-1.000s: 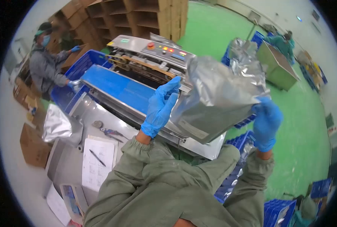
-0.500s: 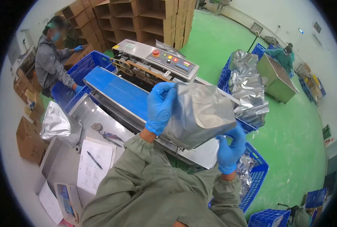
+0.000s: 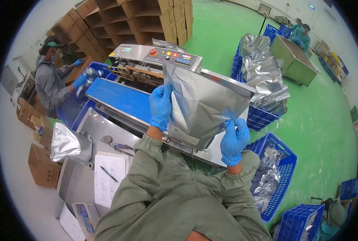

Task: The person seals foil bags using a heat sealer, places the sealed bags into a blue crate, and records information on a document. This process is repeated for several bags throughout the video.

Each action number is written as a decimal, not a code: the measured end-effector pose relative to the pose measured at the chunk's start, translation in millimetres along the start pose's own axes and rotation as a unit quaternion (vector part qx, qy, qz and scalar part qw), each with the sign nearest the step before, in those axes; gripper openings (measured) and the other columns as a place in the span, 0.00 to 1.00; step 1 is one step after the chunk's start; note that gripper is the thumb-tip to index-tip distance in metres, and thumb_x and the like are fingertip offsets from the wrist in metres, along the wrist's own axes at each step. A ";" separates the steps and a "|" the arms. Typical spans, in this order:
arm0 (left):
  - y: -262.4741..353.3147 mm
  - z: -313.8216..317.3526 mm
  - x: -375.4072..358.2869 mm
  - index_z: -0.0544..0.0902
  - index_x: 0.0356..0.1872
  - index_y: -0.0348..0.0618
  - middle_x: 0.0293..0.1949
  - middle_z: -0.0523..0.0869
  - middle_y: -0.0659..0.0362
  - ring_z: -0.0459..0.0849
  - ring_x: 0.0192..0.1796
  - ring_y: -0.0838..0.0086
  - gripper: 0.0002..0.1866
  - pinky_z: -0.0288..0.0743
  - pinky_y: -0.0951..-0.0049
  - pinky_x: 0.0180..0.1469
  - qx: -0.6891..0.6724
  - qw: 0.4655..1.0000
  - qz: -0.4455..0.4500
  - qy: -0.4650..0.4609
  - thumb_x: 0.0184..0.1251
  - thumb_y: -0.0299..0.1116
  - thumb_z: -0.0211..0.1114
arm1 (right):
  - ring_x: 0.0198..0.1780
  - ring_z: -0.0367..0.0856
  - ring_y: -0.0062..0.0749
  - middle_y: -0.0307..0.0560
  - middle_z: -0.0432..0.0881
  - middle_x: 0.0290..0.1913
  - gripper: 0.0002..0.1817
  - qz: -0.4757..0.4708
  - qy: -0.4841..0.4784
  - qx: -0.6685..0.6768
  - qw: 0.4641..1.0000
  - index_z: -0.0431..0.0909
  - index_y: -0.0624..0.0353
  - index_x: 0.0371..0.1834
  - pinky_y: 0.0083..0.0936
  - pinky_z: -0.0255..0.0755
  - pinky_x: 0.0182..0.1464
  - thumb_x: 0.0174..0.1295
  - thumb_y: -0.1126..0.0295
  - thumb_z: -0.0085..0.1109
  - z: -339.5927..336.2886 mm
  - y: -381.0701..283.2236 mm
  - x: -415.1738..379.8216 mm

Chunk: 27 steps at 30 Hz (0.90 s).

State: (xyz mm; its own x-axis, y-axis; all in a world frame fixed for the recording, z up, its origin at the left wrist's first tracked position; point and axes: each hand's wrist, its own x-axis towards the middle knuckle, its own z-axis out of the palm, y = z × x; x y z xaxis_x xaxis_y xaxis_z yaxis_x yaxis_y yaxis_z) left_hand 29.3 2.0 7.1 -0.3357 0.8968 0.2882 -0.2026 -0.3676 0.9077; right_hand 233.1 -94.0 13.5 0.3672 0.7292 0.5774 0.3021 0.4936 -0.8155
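A large silver foil bag [image 3: 205, 102] hangs between my two blue-gloved hands in front of the sealing machine. My left hand [image 3: 160, 106] pinches its left edge, the thumb hidden behind the foil. At the lower right edge, my right hand [image 3: 234, 140] grips the bag between thumb and fingers. A pale label shows near the bag's bottom. Behind it, the sealing machine [image 3: 126, 51] has a red knob and lit buttons, and its blue conveyor belt [image 3: 116, 102] runs to the left.
On the steel table [image 3: 76, 174] are another foil bag [image 3: 68, 144], pliers [image 3: 120, 148], papers [image 3: 104, 186] and a pen [image 3: 108, 174]. Blue crates [image 3: 281, 197] of foil bags stand right. Cardboard boxes [image 3: 147, 24] are stacked behind. A co-worker [image 3: 50, 80] handles something at left.
The bag has been pulled flatter and wider between my hands, its face now turned toward me. Both hands have shifted slightly left. The co-worker's arm has risen from the crate.
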 end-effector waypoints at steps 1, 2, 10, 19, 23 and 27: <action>-3.8 -0.1 5.3 0.82 0.30 0.38 0.25 0.79 0.69 0.71 0.27 0.86 0.11 0.65 0.84 0.30 -0.026 0.999 0.006 0.018 0.64 0.36 0.65 | 0.27 0.65 0.19 0.38 0.71 0.24 0.06 0.019 0.010 0.026 0.999 0.71 0.62 0.25 0.18 0.61 0.31 0.58 0.80 0.55 -0.3 4.2 -0.1; -7.6 0.5 9.6 0.81 0.28 0.38 0.24 0.78 0.68 0.69 0.26 0.87 0.13 0.64 0.83 0.28 0.005 1.000 0.001 0.027 0.66 0.38 0.63 | 0.27 0.65 0.19 0.38 0.71 0.24 0.06 0.021 0.013 0.024 0.999 0.71 0.62 0.25 0.18 0.61 0.31 0.58 0.80 0.55 -0.1 10.1 0.7; -55.1 3.2 36.0 0.81 0.19 0.34 0.16 0.77 0.62 0.68 0.20 0.83 0.20 0.63 0.75 0.24 0.142 0.983 -0.084 -0.079 0.64 0.41 0.61 | 0.28 0.71 0.17 0.36 0.76 0.25 0.05 0.215 0.066 0.210 0.951 0.77 0.64 0.27 0.16 0.66 0.33 0.60 0.78 0.54 -1.3 76.3 9.4; -90.8 -33.2 27.2 0.80 0.18 0.35 0.18 0.75 0.59 0.71 0.25 0.77 0.17 0.66 0.69 0.30 0.358 0.908 -0.148 -0.157 0.57 0.40 0.62 | 0.27 0.70 0.18 0.36 0.75 0.22 0.07 0.319 0.022 0.117 0.940 0.76 0.64 0.21 0.17 0.64 0.31 0.56 0.78 0.55 -3.9 115.5 -19.8; -103.8 -46.0 42.1 0.79 0.18 0.35 0.16 0.77 0.56 0.71 0.20 0.73 0.18 0.67 0.67 0.27 0.299 0.938 -0.136 -0.109 0.56 0.41 0.62 | 0.26 0.70 0.19 0.37 0.75 0.21 0.08 0.270 -0.039 0.045 0.961 0.77 0.66 0.21 0.19 0.64 0.30 0.56 0.74 0.56 14.0 124.2 -10.6; -108.2 -67.2 75.1 0.80 0.18 0.35 0.15 0.76 0.56 0.72 0.20 0.74 0.19 0.66 0.68 0.26 0.327 0.925 -0.145 -0.128 0.57 0.43 0.62 | 0.24 0.71 0.20 0.39 0.75 0.21 0.10 0.290 -0.102 0.054 0.950 0.77 0.65 0.21 0.19 0.64 0.28 0.56 0.71 0.56 41.6 132.0 -2.3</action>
State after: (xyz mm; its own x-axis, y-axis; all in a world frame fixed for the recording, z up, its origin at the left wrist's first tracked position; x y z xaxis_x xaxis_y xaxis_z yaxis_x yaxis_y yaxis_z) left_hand -35.8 92.6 -90.0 -0.1086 0.9941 -0.0085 0.3772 0.0491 0.9248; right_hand 235.6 -10.8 -97.1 0.2621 0.9648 0.0199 0.0057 0.0191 -0.9998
